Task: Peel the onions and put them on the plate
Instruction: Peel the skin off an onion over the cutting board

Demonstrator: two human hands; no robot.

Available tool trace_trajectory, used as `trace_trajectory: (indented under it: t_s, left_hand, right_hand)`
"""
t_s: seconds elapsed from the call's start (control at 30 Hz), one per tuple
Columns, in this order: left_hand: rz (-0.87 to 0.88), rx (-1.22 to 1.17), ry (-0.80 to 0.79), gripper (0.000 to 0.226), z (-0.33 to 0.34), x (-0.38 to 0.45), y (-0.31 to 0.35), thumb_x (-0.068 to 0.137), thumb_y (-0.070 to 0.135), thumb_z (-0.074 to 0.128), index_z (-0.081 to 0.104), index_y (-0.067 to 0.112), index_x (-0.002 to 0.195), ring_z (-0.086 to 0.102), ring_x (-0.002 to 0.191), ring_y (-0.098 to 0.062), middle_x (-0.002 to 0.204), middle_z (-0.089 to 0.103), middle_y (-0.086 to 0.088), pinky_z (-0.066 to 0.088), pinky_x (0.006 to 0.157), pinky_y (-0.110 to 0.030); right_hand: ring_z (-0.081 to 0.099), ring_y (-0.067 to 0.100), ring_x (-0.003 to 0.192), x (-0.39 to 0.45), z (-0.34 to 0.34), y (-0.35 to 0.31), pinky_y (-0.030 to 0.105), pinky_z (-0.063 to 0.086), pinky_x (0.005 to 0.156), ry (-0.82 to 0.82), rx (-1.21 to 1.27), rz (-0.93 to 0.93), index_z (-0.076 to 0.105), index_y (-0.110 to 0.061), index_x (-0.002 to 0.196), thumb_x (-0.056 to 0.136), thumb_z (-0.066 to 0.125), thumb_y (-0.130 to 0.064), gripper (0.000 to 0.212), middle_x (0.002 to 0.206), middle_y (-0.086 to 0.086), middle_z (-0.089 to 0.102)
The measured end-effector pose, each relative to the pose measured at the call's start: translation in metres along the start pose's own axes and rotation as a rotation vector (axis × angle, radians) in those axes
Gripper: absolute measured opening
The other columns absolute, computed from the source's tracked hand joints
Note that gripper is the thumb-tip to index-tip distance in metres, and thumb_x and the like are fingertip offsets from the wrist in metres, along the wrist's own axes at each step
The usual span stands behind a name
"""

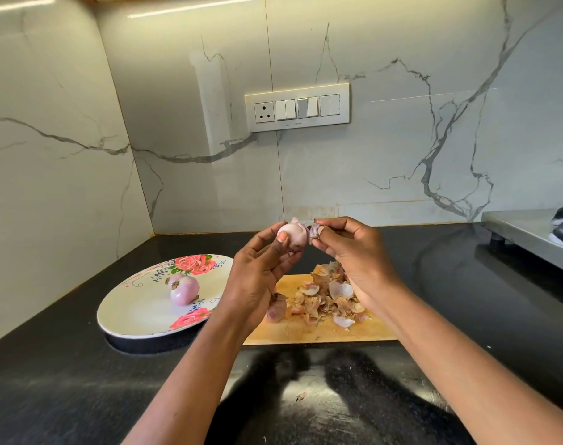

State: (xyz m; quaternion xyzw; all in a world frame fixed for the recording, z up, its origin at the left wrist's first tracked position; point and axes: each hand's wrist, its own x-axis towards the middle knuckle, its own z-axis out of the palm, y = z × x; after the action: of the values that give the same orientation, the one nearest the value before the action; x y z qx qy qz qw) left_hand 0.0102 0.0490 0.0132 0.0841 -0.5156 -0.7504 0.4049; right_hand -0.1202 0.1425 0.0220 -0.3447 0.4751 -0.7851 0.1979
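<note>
My left hand [260,271] grips a pale pink onion [294,234] above the wooden cutting board [321,332]. My right hand [347,248] pinches a strip of the onion's skin [314,232] at its right side. A white plate with red rose prints [139,309] lies to the left, with one peeled purple onion [184,290] on it. Another onion [277,311] with skin on it lies on the board's left end, partly hidden by my left wrist.
A heap of onion peels [328,297] covers the board. The black counter [81,396] meets marble walls at the back and left. A steel stand [530,232] sits at the far right. One scrap of peel [301,395] lies on the near counter.
</note>
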Motion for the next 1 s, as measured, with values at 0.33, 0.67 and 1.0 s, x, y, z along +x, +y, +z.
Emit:
trace_trajectory:
  t_s: [0.33,0.67,1.0]
  left_hand:
    - [-0.011,-0.180,0.118,0.028,-0.002,0.003,0.008,0.099,0.017,0.057,0.064,0.000,0.120,0.075,0.091,-0.020,0.097,0.075,-0.013,0.061,0.078,-0.024]
    - [0.008,-0.007,0.126,0.033,-0.007,0.003,0.006,0.088,0.029,0.067,0.067,0.010,0.116,0.068,0.076,-0.008,0.088,0.074,-0.002,0.057,0.073,-0.020]
    - [0.064,0.238,-0.034,0.047,-0.001,-0.003,0.002,0.081,0.020,0.074,0.063,0.018,0.126,0.072,0.097,-0.024,0.112,0.074,-0.017,0.058,0.092,-0.035]
  right_hand:
    - [0.073,0.013,0.082,0.008,-0.009,-0.008,0.020,0.059,0.074,0.021,0.311,0.130,0.070,0.000,0.093,0.091,0.065,0.006,0.008,0.087,0.008,0.074]
    - [0.066,-0.001,0.093,0.006,-0.016,0.008,0.005,0.043,0.072,-0.288,-0.949,-0.184,0.077,-0.030,0.107,0.098,0.065,-0.031,0.015,0.101,-0.017,0.074]
    - [0.075,0.013,0.093,0.004,-0.008,0.000,0.025,0.060,0.076,-0.269,-0.347,-0.139,0.071,-0.019,0.115,0.093,0.069,-0.020,0.022,0.104,0.002,0.077]
